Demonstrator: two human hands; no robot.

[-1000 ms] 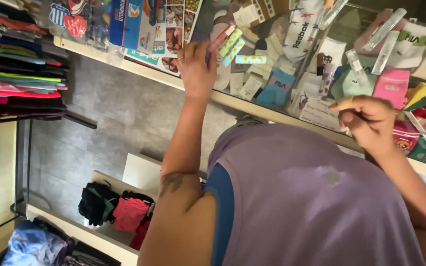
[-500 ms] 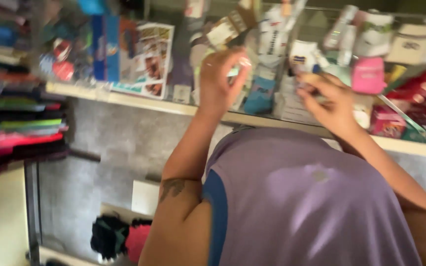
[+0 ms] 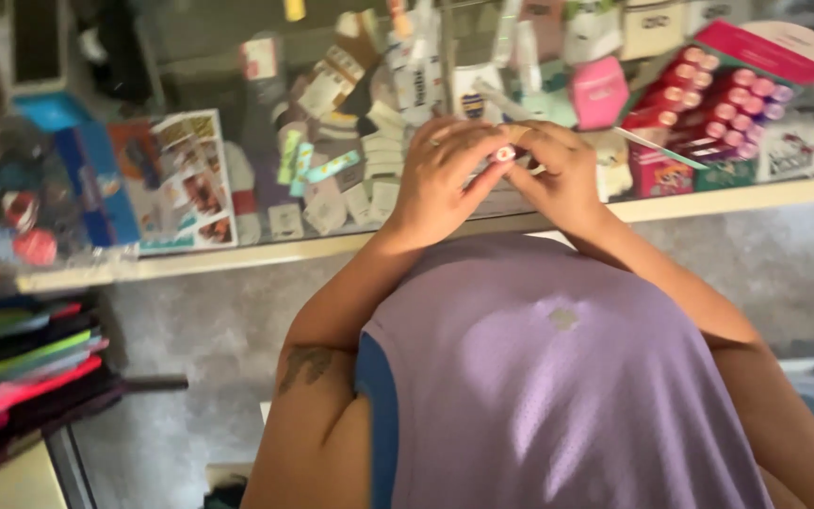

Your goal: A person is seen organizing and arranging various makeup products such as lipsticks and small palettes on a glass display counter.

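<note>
My left hand [image 3: 445, 179] and my right hand [image 3: 562, 174] meet over the glass counter top [image 3: 237, 259], fingertips together. Between them they pinch a small round pink-and-white item [image 3: 505, 153]; most of it is hidden by the fingers. Under the hands, small white and pastel packets [image 3: 369, 179] lie in the display case. My purple sleeveless shirt [image 3: 558, 377] fills the lower middle of the view.
A pink box [image 3: 599, 92] and a tray of red and pink bottles [image 3: 727, 104] sit to the right in the case. Printed cards [image 3: 186, 184] and a blue box [image 3: 96, 184] lie to the left. Folded colourful clothes [image 3: 21, 363] are stacked at the lower left.
My left hand left the packets further left and came to the middle. My right hand moved left to meet it, and both now pinch the small item.
</note>
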